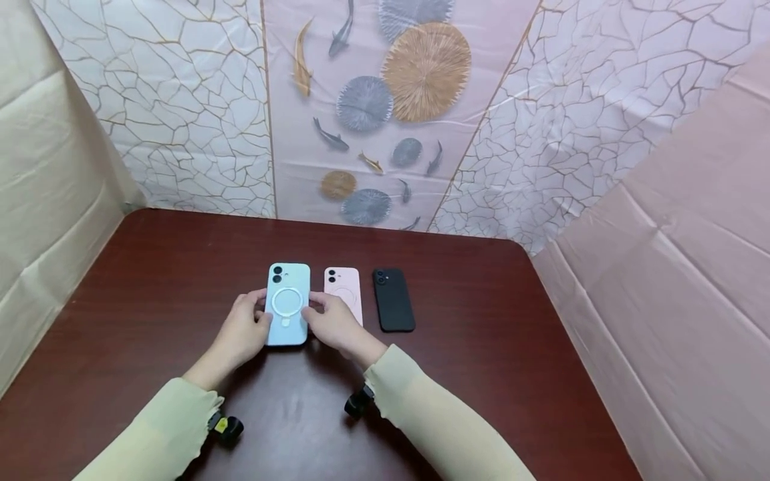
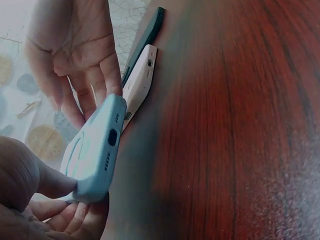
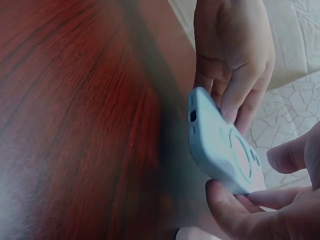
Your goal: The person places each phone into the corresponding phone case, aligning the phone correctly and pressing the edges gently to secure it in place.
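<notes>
Now pale blue phone case (image 1: 288, 304), white ring

Right hand (image 1: 337, 325) covers lower left part of pale pink phone case (image 1: 346, 288) in head view. Underside of light blue silicone phone case with white ring (image 1: 288, 304) unseen in every view. Left wrist view: dark slim phone case (image 2: 145, 37) shows edge only, top cut by frame. Right wrist view: right hand (image 3: 280, 200) cut by frame edge, blurred. Small black devices at wrists (image 1: 226, 428) half under sleeves, kind unclear.
</notes>
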Demonstrator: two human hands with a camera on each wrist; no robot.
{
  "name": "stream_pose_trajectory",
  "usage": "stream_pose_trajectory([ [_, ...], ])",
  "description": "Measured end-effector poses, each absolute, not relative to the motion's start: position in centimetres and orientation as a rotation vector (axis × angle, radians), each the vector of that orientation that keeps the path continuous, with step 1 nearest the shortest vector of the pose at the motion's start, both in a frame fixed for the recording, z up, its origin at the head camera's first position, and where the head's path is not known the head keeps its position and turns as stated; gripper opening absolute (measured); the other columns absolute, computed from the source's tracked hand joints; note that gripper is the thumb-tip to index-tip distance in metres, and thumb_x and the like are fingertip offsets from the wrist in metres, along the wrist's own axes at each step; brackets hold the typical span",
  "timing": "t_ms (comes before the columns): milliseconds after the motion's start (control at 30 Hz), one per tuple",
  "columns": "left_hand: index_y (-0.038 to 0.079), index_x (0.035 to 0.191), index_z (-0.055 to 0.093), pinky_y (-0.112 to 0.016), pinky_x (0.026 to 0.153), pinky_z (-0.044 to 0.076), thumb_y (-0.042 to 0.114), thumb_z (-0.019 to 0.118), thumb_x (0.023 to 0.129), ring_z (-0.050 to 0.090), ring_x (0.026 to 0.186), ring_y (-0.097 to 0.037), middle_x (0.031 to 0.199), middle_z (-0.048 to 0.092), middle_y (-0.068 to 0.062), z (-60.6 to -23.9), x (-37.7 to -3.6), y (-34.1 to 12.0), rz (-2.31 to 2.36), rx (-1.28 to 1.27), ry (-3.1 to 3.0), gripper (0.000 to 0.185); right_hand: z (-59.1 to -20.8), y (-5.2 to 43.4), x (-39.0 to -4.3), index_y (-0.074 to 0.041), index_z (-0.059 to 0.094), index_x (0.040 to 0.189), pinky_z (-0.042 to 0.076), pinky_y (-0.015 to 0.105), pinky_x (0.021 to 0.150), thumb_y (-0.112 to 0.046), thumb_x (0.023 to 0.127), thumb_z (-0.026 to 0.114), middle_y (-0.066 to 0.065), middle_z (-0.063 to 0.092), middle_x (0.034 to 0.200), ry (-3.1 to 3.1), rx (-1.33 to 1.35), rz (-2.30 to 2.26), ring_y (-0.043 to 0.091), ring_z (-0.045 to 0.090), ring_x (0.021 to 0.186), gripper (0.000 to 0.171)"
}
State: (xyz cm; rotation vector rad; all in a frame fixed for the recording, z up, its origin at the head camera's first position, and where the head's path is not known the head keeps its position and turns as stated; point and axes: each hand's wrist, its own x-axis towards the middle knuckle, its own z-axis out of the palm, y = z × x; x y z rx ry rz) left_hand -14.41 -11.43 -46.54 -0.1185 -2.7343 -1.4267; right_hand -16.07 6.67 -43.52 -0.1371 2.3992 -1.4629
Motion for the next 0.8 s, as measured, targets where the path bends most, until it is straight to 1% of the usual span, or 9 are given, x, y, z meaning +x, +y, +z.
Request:
stream_pose_trajectory([
  [133,-0.016,0.136,0.039,-0.045,0.085,0.045,0.006,0.055,0.092,0.053,0.097,-0.034,0.115,0.046,-0.028,-46.5,-14.2,-11.5,-1.384,-0.081,-2.829,0.052,-44.0,5.9,-15.9,-0.003,0.048,0.141,0.045,0.034,0.096,-0.019,0.099,0.054,0.010,0.053,0.136,2.389,-0.144,-1.439,0.018,0.051,0.122,0.045],
  [300,-0.018,0.136,0.038,-0.050,0.088,0.043,0.012,0.059,0.091,0.048,0.104,-0.037,0.115,0.047,-0.031,-46.6,-13.7,-11.7,-1.338,-0.019,-2.895,0.058,-44.3,5.1,-15.3,-0.001,0.046,0.141,0.042,0.034,0.100,-0.017,0.099,0.054,0.011,0.051,0.140,2.363,-0.151,-1.425,0.018,0.047,0.127,0.047],
  [433,-0.019,0.135,0.039,-0.050,0.090,0.043,0.012,0.058,0.092,0.048,0.106,-0.038,0.115,0.049,-0.032,-47.1,-13.4,-11.6,-1.343,-0.026,-2.902,0.056,-44.4,5.0,-14.6,0.000,0.042,0.144,0.040,0.033,0.102,-0.014,0.098,0.054,0.014,0.048,0.142,2.362,-0.165,-1.408,0.018,0.044,0.129,0.049],
  [533,-0.020,0.133,0.040,-0.053,0.091,0.043,0.010,0.055,0.092,0.050,0.107,-0.041,0.116,0.051,-0.034,-47.4,-13.3,-11.5,-1.316,-0.046,-2.891,0.053,-44.4,4.9,-14.4,0.000,0.041,0.144,0.040,0.033,0.101,-0.014,0.098,0.054,0.015,0.047,0.142,2.374,-0.160,-1.394,0.019,0.045,0.129,0.050],
  [600,-0.020,0.133,0.041,-0.055,0.094,0.041,0.009,0.052,0.092,0.050,0.111,-0.044,0.119,0.051,-0.037,-47.5,-13.3,-11.4,-1.279,-0.064,-2.891,0.051,-44.3,4.8,-14.4,0.000,0.042,0.144,0.040,0.033,0.102,-0.015,0.097,0.054,0.015,0.047,0.142,2.386,-0.150,-1.385,0.019,0.045,0.129,0.050],
  [700,-0.022,0.133,0.038,-0.058,0.100,0.036,0.008,0.048,0.093,0.045,0.120,-0.049,0.127,0.047,-0.040,-47.5,-13.3,-11.3,-1.243,-0.089,-2.902,0.051,-44.2,4.6,-14.4,0.001,0.042,0.143,0.040,0.034,0.101,-0.015,0.096,0.055,0.015,0.048,0.142,2.407,-0.136,-1.369,0.018,0.046,0.126,0.051],
  [800,-0.021,0.135,0.036,-0.057,0.102,0.035,0.008,0.045,0.094,0.042,0.125,-0.048,0.132,0.044,-0.039,-47.3,-13.4,-11.4,-1.238,-0.095,-2.930,0.052,-44.2,4.5,-14.4,0.002,0.042,0.142,0.039,0.034,0.101,-0.014,0.095,0.055,0.014,0.048,0.142,2.415,-0.129,-1.361,0.017,0.046,0.124,0.052],
])
